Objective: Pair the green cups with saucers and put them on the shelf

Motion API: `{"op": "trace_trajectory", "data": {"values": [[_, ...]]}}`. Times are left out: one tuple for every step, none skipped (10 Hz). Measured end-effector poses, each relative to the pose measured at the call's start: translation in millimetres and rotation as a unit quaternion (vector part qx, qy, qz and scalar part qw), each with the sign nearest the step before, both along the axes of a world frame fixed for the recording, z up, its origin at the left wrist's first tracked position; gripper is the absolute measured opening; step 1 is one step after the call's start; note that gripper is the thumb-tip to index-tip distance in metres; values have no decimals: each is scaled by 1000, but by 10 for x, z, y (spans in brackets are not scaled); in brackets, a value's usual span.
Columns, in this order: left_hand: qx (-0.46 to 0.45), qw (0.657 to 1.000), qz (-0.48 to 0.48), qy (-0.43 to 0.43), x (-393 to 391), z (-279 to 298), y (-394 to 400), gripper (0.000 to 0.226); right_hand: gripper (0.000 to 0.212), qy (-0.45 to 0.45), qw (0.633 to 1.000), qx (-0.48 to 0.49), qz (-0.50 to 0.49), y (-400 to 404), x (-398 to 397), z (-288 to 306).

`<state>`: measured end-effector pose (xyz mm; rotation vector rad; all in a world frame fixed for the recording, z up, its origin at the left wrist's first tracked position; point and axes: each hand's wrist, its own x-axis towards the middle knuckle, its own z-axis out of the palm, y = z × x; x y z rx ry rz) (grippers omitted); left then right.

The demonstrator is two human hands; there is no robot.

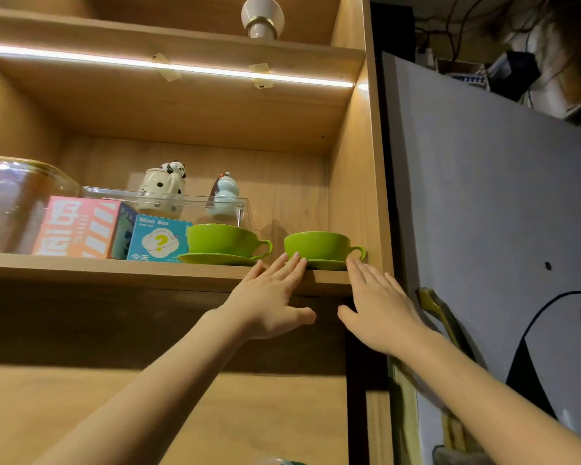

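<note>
Where wood ends, glossy round cups point(316, 246)

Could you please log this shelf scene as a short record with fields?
left cup: on its saucer, beside the blue box
right cup: on its saucer, near the shelf front edge
left hand: open, fingertips at the right cup
right hand: open, fingertips near the right cup's handle
held: nothing
behind: panda jar, pale gourd figurine
</note>
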<state>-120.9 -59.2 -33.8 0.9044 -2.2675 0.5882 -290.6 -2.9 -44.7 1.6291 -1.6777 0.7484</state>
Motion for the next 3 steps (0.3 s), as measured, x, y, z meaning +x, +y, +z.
{"op": "trace_trajectory", "data": {"values": [[91,996,-6,6,94,104,208,76,72,-10,997,75,12,179,-20,102],[170,983,-42,60,254,165,431,53,68,-77,989,111,68,369,15,143],[148,979,-88,105,439,145,651,38,67,-152,969,41,191,698,101,63]]}}
